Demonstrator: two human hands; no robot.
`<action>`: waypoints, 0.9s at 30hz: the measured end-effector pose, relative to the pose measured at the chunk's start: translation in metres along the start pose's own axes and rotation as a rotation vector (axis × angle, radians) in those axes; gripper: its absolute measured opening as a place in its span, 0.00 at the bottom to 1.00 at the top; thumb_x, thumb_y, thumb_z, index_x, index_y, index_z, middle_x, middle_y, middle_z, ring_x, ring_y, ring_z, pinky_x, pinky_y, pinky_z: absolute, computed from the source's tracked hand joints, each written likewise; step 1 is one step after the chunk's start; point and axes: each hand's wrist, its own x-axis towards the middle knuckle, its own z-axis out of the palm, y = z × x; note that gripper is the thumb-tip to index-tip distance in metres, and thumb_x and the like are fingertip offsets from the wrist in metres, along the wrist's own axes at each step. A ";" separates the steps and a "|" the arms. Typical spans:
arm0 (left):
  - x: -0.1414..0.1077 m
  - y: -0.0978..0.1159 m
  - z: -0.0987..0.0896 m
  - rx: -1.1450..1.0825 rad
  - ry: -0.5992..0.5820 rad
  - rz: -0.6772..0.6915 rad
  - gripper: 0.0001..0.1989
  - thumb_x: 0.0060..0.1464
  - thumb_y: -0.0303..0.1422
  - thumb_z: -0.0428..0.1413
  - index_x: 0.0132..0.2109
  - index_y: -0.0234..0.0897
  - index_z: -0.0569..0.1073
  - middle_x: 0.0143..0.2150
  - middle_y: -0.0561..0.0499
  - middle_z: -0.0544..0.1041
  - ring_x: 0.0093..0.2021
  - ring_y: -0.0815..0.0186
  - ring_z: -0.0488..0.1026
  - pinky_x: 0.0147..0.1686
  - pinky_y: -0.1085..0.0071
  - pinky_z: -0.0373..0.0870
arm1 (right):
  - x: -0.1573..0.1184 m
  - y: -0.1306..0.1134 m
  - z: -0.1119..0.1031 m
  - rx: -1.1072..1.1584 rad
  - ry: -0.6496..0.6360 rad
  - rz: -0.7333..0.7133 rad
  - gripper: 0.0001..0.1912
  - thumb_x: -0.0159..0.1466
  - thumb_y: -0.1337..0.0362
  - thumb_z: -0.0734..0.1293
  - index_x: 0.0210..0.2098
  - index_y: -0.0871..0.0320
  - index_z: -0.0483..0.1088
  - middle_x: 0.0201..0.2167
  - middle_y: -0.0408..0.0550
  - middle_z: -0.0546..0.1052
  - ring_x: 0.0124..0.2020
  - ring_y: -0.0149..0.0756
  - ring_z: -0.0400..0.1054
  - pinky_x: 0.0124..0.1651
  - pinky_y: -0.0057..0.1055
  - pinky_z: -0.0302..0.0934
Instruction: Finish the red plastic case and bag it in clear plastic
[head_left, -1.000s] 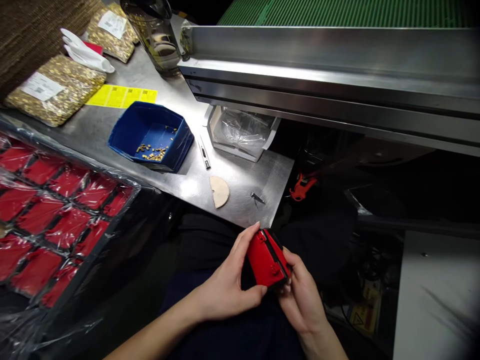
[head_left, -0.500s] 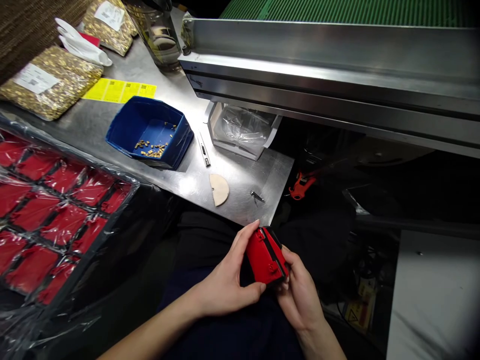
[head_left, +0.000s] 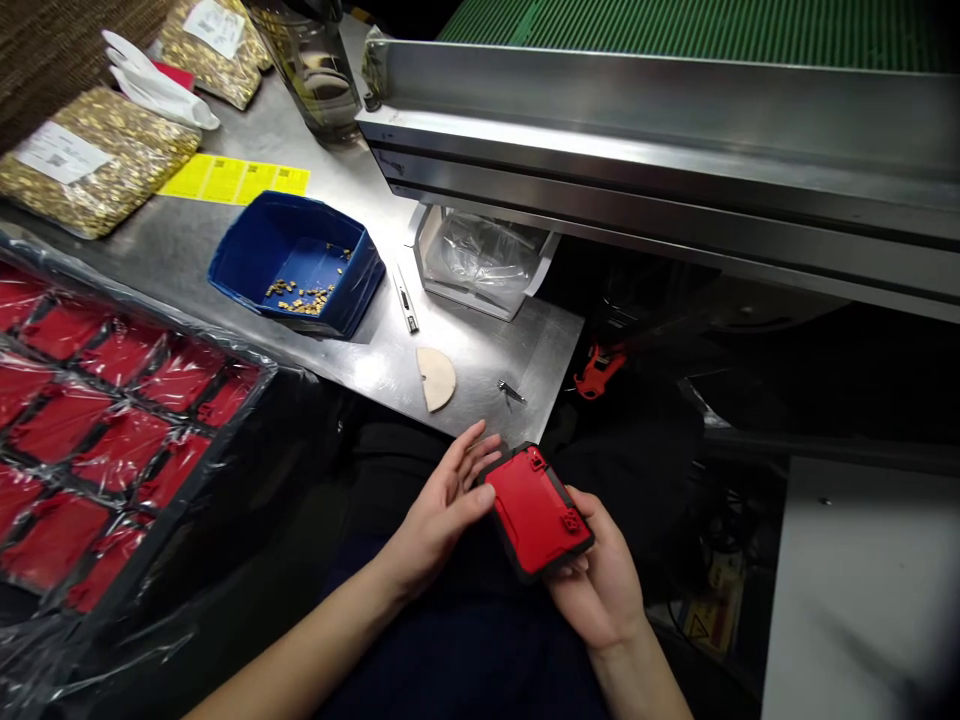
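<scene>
A red plastic case with a black rim [head_left: 531,506] is held over my lap, its broad red face turned up and small latch-like fittings along its right edge. My right hand [head_left: 606,570] grips it from the right, with fingers partly hidden beneath. At its left side my left hand [head_left: 442,510] is open, fingers spread apart. The left thumb tip lies at the case's left edge; whether it presses there I cannot tell. On the metal table just beyond are a pale half-round piece [head_left: 436,379] and a small nail clipper [head_left: 512,391].
A blue bin [head_left: 289,250] holds small brass pieces, beside a utility knife [head_left: 406,298]. A grey bin [head_left: 480,255] with plastic bags sits under the metal conveyor frame [head_left: 637,150]. At left, plastic film covers a crate of red parts [head_left: 60,420]. Bags of brass pieces [head_left: 97,180] lie behind.
The case has turned so that its broad red face shows more. My left hand has loosened from it and moved slightly left, fingers spreading. The right hand keeps its hold.
</scene>
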 end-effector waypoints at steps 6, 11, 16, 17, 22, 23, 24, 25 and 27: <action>0.007 -0.003 0.009 -0.415 -0.009 -0.094 0.38 0.56 0.53 0.64 0.67 0.41 0.66 0.66 0.37 0.73 0.63 0.48 0.72 0.65 0.51 0.67 | 0.002 0.008 0.010 -0.013 -0.076 0.080 0.20 0.53 0.51 0.80 0.28 0.58 0.73 0.13 0.30 0.57 0.15 0.21 0.44 0.18 0.19 0.48; 0.012 0.007 0.009 -0.360 0.243 0.018 0.26 0.59 0.43 0.65 0.60 0.38 0.73 0.60 0.39 0.78 0.51 0.55 0.80 0.53 0.59 0.78 | -0.003 0.015 -0.003 -0.697 -0.078 -0.296 0.27 0.70 0.40 0.63 0.33 0.59 0.75 0.23 0.43 0.74 0.21 0.27 0.63 0.27 0.25 0.58; 0.014 0.010 0.005 -0.246 0.368 0.096 0.30 0.55 0.40 0.69 0.61 0.36 0.72 0.56 0.40 0.81 0.47 0.57 0.81 0.46 0.66 0.80 | -0.020 0.019 -0.005 -1.212 -0.162 -0.392 0.22 0.75 0.48 0.59 0.38 0.55 0.78 0.28 0.45 0.79 0.27 0.31 0.71 0.32 0.26 0.59; 0.014 0.009 0.005 -0.237 0.381 0.089 0.29 0.55 0.40 0.69 0.61 0.36 0.73 0.55 0.41 0.81 0.46 0.59 0.82 0.45 0.67 0.80 | -0.021 0.020 -0.003 -1.276 -0.153 -0.409 0.22 0.75 0.49 0.59 0.37 0.55 0.78 0.27 0.44 0.79 0.26 0.30 0.71 0.30 0.25 0.57; 0.013 0.005 0.008 -0.199 0.412 0.074 0.27 0.56 0.39 0.68 0.59 0.35 0.74 0.52 0.41 0.82 0.43 0.61 0.81 0.42 0.69 0.80 | -0.018 0.024 0.002 -1.387 -0.066 -0.460 0.25 0.75 0.50 0.59 0.30 0.54 0.78 0.23 0.43 0.78 0.22 0.28 0.68 0.27 0.26 0.53; 0.012 0.005 0.009 -0.193 0.420 0.078 0.27 0.56 0.39 0.69 0.59 0.35 0.74 0.51 0.41 0.82 0.43 0.60 0.81 0.42 0.68 0.81 | -0.017 0.024 0.002 -1.388 -0.059 -0.461 0.25 0.75 0.50 0.59 0.30 0.54 0.78 0.23 0.43 0.78 0.22 0.29 0.68 0.27 0.26 0.53; 0.012 0.005 0.010 -0.189 0.429 0.082 0.27 0.55 0.39 0.69 0.59 0.35 0.73 0.51 0.41 0.82 0.42 0.60 0.82 0.41 0.68 0.81 | -0.016 0.024 0.003 -1.389 -0.053 -0.461 0.25 0.75 0.50 0.59 0.29 0.54 0.77 0.23 0.43 0.78 0.22 0.29 0.68 0.27 0.26 0.53; 0.012 0.005 0.011 -0.186 0.438 0.089 0.28 0.55 0.39 0.69 0.59 0.34 0.73 0.50 0.41 0.82 0.41 0.60 0.82 0.41 0.67 0.81 | -0.016 0.024 0.003 -1.389 -0.049 -0.460 0.25 0.75 0.50 0.59 0.29 0.54 0.77 0.23 0.43 0.78 0.22 0.29 0.69 0.26 0.26 0.53; 0.011 0.004 0.012 -0.182 0.455 0.102 0.28 0.54 0.39 0.70 0.58 0.35 0.74 0.50 0.42 0.83 0.39 0.62 0.82 0.41 0.67 0.81 | -0.015 0.024 0.003 -1.385 -0.042 -0.456 0.25 0.74 0.50 0.59 0.29 0.55 0.77 0.23 0.43 0.78 0.22 0.30 0.69 0.27 0.26 0.54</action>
